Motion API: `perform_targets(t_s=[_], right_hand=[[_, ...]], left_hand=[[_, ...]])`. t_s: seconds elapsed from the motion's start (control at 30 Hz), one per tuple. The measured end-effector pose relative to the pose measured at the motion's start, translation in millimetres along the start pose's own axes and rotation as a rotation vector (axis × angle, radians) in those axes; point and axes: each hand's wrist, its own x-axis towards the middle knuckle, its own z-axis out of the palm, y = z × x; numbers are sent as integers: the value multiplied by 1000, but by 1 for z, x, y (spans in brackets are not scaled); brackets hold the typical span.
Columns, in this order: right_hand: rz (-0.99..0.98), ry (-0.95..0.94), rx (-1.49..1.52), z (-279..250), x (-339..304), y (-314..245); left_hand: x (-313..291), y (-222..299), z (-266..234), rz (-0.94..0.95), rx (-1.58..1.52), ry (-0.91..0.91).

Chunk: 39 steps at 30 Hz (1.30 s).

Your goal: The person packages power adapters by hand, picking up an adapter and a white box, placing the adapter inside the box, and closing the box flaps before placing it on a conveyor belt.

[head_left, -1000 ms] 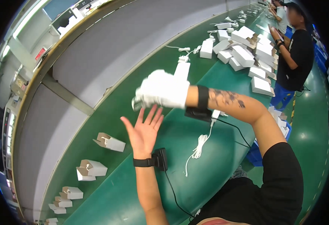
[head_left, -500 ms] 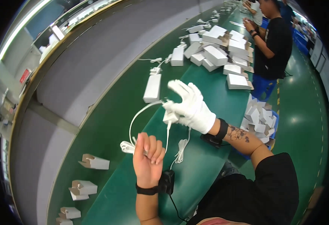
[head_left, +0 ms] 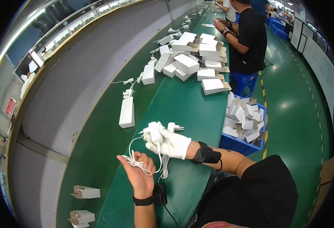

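My bare left hand [head_left: 140, 181] has its fingers curled round a coiled white cable [head_left: 135, 162], thumb stretched out. In the white-gloved right hand [head_left: 176, 145] is a white power adapter [head_left: 154, 133] with its prongs pointing left. The cable runs from this adapter down to the coil at my left hand. A second white power adapter [head_left: 172, 127] shows just beyond the glove, prongs to the right; whether the glove touches it I cannot tell. Its likely cable, a white bundle [head_left: 165, 168], hangs or lies below the glove.
White boxes [head_left: 186, 64] are heaped on the green bench [head_left: 174, 104]. A longer white box [head_left: 127, 113] and an adapter [head_left: 127, 93] lie on the left strip, with open boxes [head_left: 86, 192] nearer. A blue crate [head_left: 237, 143] holds more boxes. A co-worker [head_left: 250, 38] sits beyond.
The view has swung right. My right hand has closed round the adapter and come down nearer my left, whose thumb now points out. The second adapter has come into sight by the glove.
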Motion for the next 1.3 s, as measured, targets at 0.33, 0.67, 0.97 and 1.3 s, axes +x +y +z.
perform_targets(t_s=[0.33,0.67,0.97,1.3], right_hand=[[168,-288,-375,5,-31,2],[-194,-269,-1272,-13,23,-19],[-404,-145,-970,-14,41,-85],[-130,-276,-516,26,-8,-104]], left_hand=[[31,27,-44,479,284,199],[96,-7,-27,390,435,125],[203,42,-61,544,1717,380],[178,59,-91,37,890,142]])
